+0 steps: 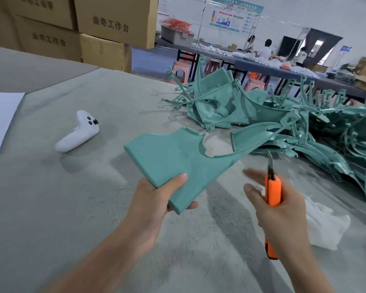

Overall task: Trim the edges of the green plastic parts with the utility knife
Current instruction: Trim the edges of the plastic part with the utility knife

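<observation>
Hands ready: left hand (156, 199) grips green part (178, 157), right hand (283, 212) holds utility knife (273, 191), blade off it.
Pile (304, 123) at desk's (72, 208) far-right edge prob. untrimmed, so most work left.

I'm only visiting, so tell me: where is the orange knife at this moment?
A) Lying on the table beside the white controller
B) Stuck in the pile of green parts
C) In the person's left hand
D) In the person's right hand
D: the right hand grips the orange utility knife with its blade pointing up, while the left hand holds the green plastic part by one corner.
</observation>
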